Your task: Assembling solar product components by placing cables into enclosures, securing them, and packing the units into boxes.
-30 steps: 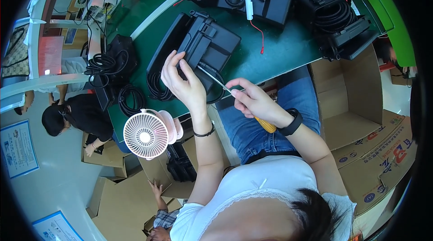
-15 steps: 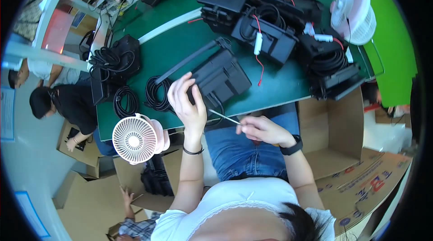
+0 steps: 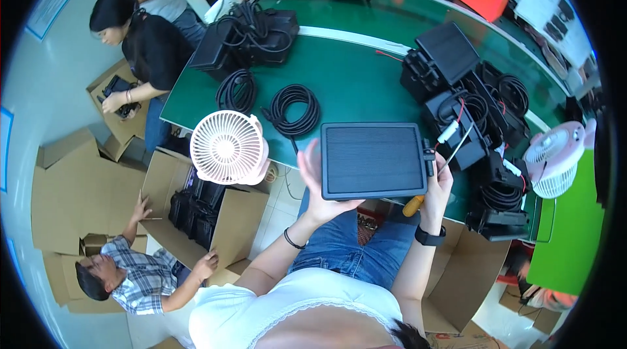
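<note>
The black box [image 3: 373,161] is clasped at its corner by the left hand [image 3: 321,189]; right of it, the screwdriver [image 3: 413,206] is pinched in the right hand [image 3: 439,185], apparently so the box can be steadied.

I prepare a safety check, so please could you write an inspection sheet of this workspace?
Surface: green tabletop, crossed by a white strip.
Job's things: black box, ribbed face toward the camera, by the table's near edge; screwdriver with yellow handle.
Clutter: black units at right; pink fan at front left, second fan at right.
Hands: left hand supports the box's lower left; right hand grips the screwdriver.
Cables: two black coils left of the box; white-sleeved red wires among the units.
Surroundings: open carton at left; co-worker in plaid beside it.
</note>
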Motion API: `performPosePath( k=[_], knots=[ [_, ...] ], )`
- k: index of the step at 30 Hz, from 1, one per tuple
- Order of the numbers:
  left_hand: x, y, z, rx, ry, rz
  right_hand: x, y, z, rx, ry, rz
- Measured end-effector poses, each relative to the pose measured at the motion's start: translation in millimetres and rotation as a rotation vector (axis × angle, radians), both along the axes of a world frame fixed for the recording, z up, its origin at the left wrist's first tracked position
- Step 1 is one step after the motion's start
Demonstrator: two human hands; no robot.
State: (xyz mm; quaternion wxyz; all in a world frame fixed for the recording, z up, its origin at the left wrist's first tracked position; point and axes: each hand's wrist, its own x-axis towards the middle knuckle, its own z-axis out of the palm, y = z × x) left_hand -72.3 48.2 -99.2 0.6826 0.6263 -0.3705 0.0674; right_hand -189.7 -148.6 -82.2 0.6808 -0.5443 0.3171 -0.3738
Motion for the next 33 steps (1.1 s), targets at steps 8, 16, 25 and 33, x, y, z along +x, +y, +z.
performPosePath(
  k=[8, 16, 25, 33],
  knots=[
    [29.2, 27.7, -14.0, 0.406, 0.378, -0.531, -11.8, -0.3, -17.2, 0.024, -0.126, 0.059],
    [14.7, 17.0, -13.3, 0.100, 0.159, -0.152, 15.0, 11.0, 5.4, -0.098, -0.112, -0.118],
    [122.5, -108.8, 63.1, -0.189, 0.153, 0.432, 26.7, 15.0, 7.2, -0.045, -0.076, -0.006],
    [175.0, -136.7, 13.5, 0.117, 0.108, 0.677, 20.2, 17.4, -19.7, 0.111, -0.026, 0.323]
  ],
)
